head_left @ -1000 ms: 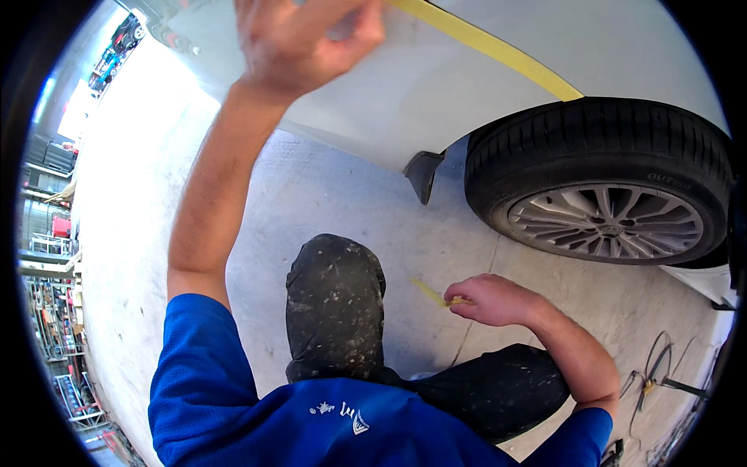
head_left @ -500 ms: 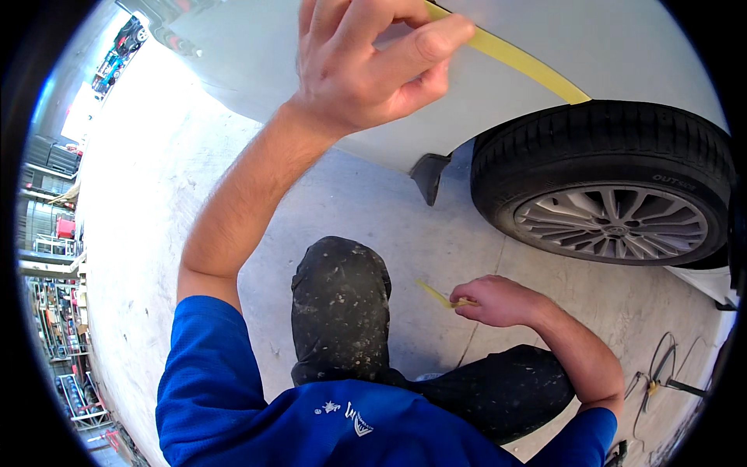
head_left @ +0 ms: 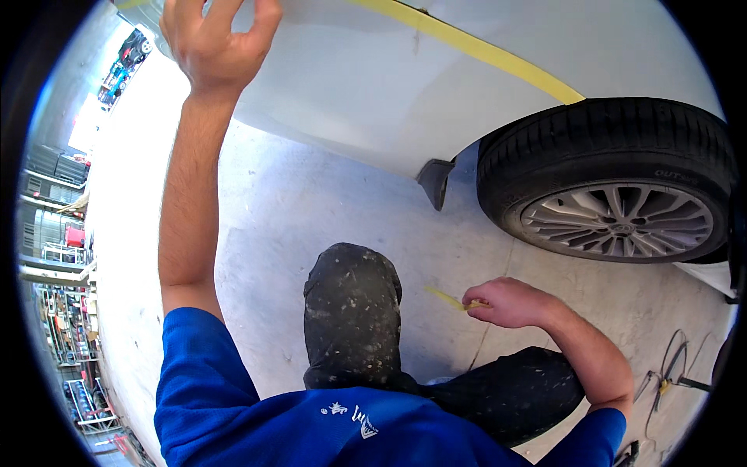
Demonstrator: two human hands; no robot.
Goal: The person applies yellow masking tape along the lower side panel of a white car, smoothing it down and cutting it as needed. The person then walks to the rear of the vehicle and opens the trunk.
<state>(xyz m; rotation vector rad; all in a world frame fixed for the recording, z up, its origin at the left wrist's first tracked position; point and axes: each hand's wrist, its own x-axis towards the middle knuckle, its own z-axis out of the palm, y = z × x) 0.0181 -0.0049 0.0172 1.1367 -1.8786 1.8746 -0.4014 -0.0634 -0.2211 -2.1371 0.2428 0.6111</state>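
Observation:
A strip of yellow masking tape runs across the pale car body panel, ending just above the wheel. My left hand is raised against the panel's upper left, its fingers apart and partly cut off by the picture's top edge. Nothing shows in it. Low on the right, my right hand pinches another piece of yellow masking tape, whose loose end sticks out leftward above the floor.
Behind the panel's lower edge hangs a dark mud flap. My bent knee is in the middle, over the concrete floor. Thin cables lie at the right. Loaded shelves line the far left.
My left hand has moved left along the panel, off the tape near the middle, and its fingers have spread. My right hand still holds its piece of tape.

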